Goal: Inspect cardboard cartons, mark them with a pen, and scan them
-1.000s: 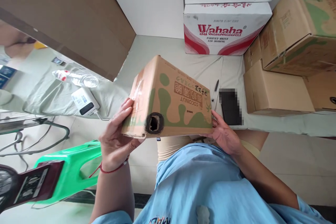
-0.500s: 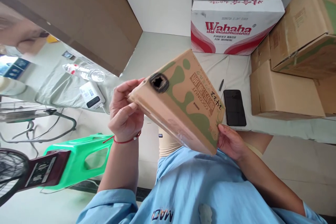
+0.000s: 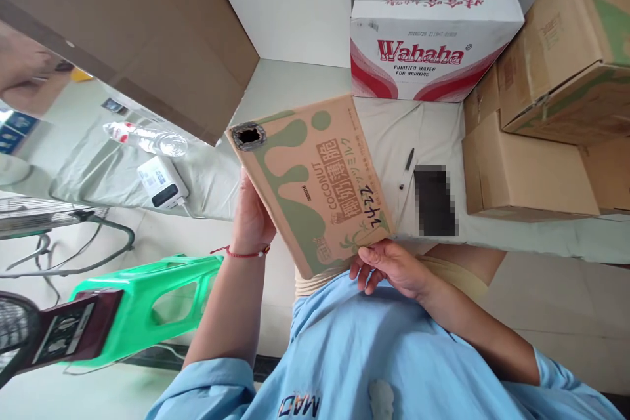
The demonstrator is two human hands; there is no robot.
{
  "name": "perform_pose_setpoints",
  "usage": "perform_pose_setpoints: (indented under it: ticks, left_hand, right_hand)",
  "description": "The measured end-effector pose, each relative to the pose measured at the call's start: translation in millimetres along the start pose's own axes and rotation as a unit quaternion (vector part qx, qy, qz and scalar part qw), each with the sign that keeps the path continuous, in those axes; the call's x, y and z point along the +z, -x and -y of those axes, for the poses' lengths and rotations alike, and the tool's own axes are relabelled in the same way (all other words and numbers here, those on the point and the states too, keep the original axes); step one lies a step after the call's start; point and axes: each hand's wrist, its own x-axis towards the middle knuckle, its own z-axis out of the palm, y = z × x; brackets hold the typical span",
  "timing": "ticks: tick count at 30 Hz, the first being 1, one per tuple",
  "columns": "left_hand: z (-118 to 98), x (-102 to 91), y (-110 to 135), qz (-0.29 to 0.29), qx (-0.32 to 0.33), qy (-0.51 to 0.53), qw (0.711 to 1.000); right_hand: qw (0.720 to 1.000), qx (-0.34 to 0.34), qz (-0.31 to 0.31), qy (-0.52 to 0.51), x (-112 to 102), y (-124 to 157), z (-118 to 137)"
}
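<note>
A flat brown cardboard box (image 3: 319, 177) with green drip shapes, printed "COCONUT" and handwritten "2422" is tilted in front of my shirt. A dark-rimmed hole (image 3: 249, 136) shows at its upper left corner. My left hand (image 3: 254, 213) grips the box at its left side, the fingers hidden behind it. By the lower right edge is my right hand (image 3: 388, 266); its thumb touches the box edge, while the other fingers hang apart and loosely curled below it.
On the cloth-covered table lie a black pen (image 3: 409, 159) and a dark pixelated rectangle (image 3: 436, 202). Beyond are a Wahaha water carton (image 3: 433, 56) and stacked cardboard boxes (image 3: 536, 170). At left are a plastic bottle (image 3: 157, 140), a white device (image 3: 160, 177) and a green stool (image 3: 132, 289).
The box has turned so its printed face points more toward me, and it has shifted left. My left hand has slid behind its side. My right hand has loosened from the corner.
</note>
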Motion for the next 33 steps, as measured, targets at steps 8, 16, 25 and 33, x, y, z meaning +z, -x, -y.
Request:
perform_pose_setpoints:
  ticks: [8,16,25,33]
  left_hand:
    - [14.2,-11.9,13.7,-0.047,-0.068,-0.053,0.995]
    - [26.6,-11.3,5.4,-0.123,-0.135,-0.082,0.98]
    - [41.1,46.2,61.2,-0.023,0.366,-0.389,0.845]
    - [39.9,72.3,62.3,0.144,0.381,-0.601,0.687]
  right_hand:
    - [0.999,0.004,-0.04,0.022,8.9,-16.3,4.7]
    - [0.956,0.075,0.005,0.285,-5.1,22.4,48.4]
    - [0.628,-0.057,-0.327,0.703,-115.9,20.5,183.8]
    - [0.444,0.035,-0.159,0.881,-122.1,-50.6,215.9]
